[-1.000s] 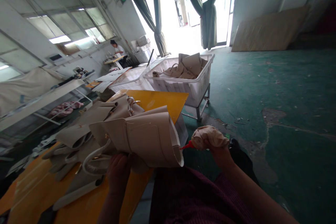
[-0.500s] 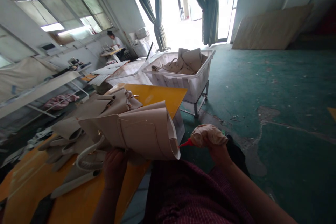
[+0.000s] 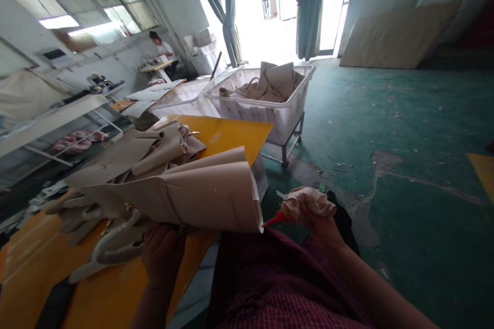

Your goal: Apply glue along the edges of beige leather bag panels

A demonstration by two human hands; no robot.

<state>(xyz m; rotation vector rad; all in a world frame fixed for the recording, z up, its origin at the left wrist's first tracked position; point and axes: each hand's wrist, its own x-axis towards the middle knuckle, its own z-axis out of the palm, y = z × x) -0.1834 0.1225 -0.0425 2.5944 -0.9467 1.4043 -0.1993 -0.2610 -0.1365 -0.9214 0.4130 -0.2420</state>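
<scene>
A beige leather bag piece (image 3: pixel 208 198) with a stitched pocket outline lies curled over the table's near edge, its open end to the right. My left hand (image 3: pixel 164 247) is closed on its lower edge, the fingertips hidden beneath the leather. Wrapped in a crumpled tan cloth, a squeeze bottle with a red nozzle (image 3: pixel 275 219) is held in my right hand (image 3: pixel 320 221). The nozzle's tip is at the lower corner of the piece's open end; whether it touches is too small to tell. A beige strap handle (image 3: pixel 119 239) lies left of my left hand.
More beige leather pieces (image 3: pixel 154 151) are heaped on the yellow tabletop (image 3: pixel 227 133). Beyond it, a white bin (image 3: pixel 262 113) on a metal stand holds similar pieces. A dark flat bar (image 3: pixel 57 300) lies at the near left. A person (image 3: pixel 164 49) sits at a far table.
The red nozzle has moved down along the open end to its lower corner. The bag piece has flattened and tilted a little, and my left hand has shifted slightly left and down with it.
</scene>
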